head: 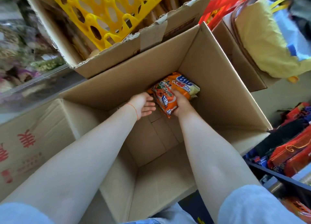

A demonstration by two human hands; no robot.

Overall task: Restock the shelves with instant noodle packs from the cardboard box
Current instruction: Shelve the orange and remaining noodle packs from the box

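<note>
Since the last orange noodle packs (168, 95) lie deep at the far end of the cardboard box (218, 92), lift them together: the right hand (180, 104) already curls over the nearer pack, while the left hand (145, 104), open palm-up just beside it, should slide underneath for support before both rise towards the shelves.

Head view, looking steeply down, close, into open cardboard box (210, 82)

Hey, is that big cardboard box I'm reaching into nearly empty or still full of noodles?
Nearly empty. The cardboard box shows bare bottom flaps; only a few orange noodle packs remain in its far corner.
</note>
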